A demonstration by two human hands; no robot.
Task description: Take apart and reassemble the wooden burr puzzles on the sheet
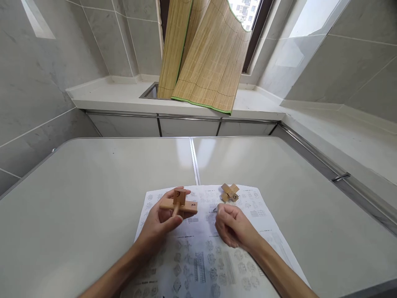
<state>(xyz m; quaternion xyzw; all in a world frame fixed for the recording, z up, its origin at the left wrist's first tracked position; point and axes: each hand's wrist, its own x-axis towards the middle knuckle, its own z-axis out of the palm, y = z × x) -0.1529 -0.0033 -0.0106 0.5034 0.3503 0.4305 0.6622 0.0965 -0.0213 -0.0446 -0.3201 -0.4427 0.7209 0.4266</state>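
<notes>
A wooden burr puzzle [188, 206] made of crossed, numbered pieces is held in my left hand [158, 221], with thumb and fingers around it. One piece stands up and another points right, and a round peg juts toward me. My right hand [234, 225] rests curled above the printed sheet [198, 240], its fingers folded in; whether anything is inside them is hidden. Just beyond the right hand, a second small wooden puzzle [230, 193] of crossed blocks lies on the sheet. Rows of small puzzle drawings and text cover the paper.
The pale folding table [93, 198] has a metal seam [194, 159] down its middle. Behind it runs a white counter [118, 101] with a bamboo mat [214, 58] draped over it, beside a sink edge [150, 90]. A ledge with a metal rail [316, 153] borders the right side.
</notes>
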